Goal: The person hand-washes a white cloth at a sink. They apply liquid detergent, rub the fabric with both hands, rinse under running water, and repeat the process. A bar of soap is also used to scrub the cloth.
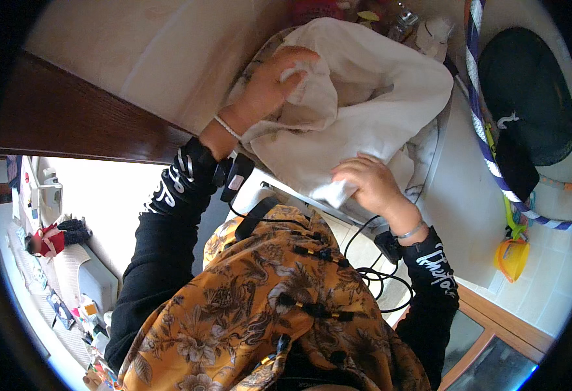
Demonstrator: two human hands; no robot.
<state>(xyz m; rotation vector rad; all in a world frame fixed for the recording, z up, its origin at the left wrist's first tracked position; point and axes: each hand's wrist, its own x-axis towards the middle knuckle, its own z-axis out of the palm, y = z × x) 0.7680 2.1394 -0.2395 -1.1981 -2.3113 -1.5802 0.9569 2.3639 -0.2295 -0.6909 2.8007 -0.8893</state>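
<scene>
A large cream-coloured cloth (pixel 344 132) lies spread and rumpled over a marbled surface (pixel 420 156) before me. At the upper left, my left hand (pixel 286 73) has its fingers curled round a bunched fold of this cloth. My right hand (pixel 366 181) is lower, at the near edge, closed round a whitish corner that sticks out past the fingers and looks blurred. Between the two hands the cloth lies in loose folds. What lies under it is hidden.
A clear bottle (pixel 404 19) stands behind the cloth. A striped hoop (pixel 484 132), a dark oval item (pixel 528 93) and a yellow toy bucket (pixel 511 256) hang at the right. Black cable (pixel 388 309) loops below. Another person (pixel 54 239) is far left, beyond the dark wooden frame (pixel 95 117).
</scene>
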